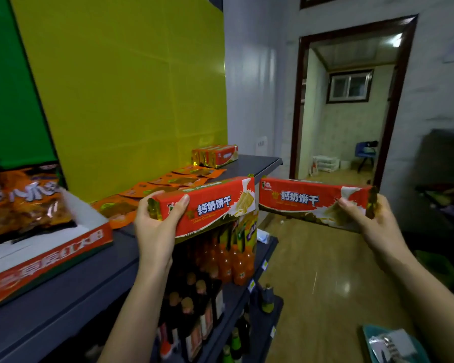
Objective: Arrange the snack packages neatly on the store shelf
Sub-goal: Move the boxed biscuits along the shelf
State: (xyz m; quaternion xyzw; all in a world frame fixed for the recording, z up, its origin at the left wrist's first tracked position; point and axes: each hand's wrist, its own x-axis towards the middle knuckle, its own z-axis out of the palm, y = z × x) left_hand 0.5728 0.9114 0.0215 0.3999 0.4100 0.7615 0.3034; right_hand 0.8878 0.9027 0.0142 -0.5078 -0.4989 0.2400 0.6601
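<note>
Shelf | left fingers grip biscuit pack | right fingers grip second pack, seemingly off-shelf

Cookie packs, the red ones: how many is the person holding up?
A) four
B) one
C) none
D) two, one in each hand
D: the left hand grips one red cookie pack, and the right hand grips a second pack.

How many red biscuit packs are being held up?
2. The left hand grips one pack above the shelf edge; the right hand grips another pack over the floor. More packs sit bunched at the shelf's far end, too blurred to count.
</note>
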